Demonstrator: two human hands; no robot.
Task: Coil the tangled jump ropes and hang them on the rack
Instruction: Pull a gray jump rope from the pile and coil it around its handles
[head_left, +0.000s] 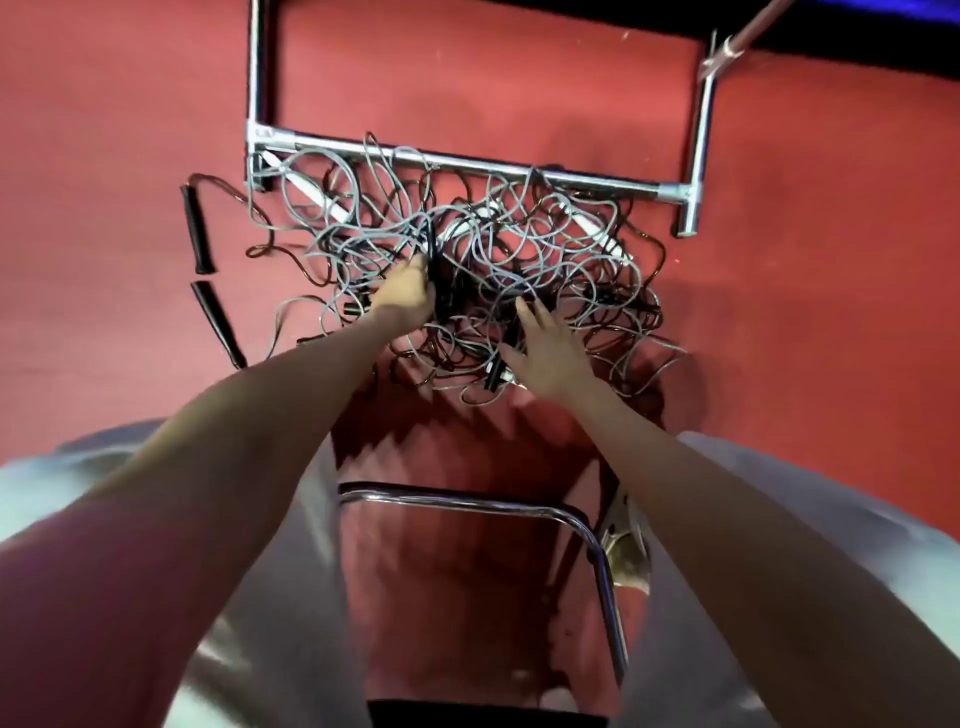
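Observation:
A big tangle of grey and black jump ropes (519, 249) lies on the red floor, spread over the base of a metal rack (467, 166). My left hand (408, 291) is closed around a black handle and cord in the middle of the tangle. My right hand (545, 348) lies flat on the tangle's near right part with its fingers spread, holding nothing. Two black handles (197, 228) lie apart on the floor to the left, joined to a dark cord that runs into the pile.
The rack's chrome uprights (701, 130) rise at the back left and right. A chrome chair frame (519, 506) stands close below me, between my knees. Red carpet (805, 338) surrounds the pile on both sides.

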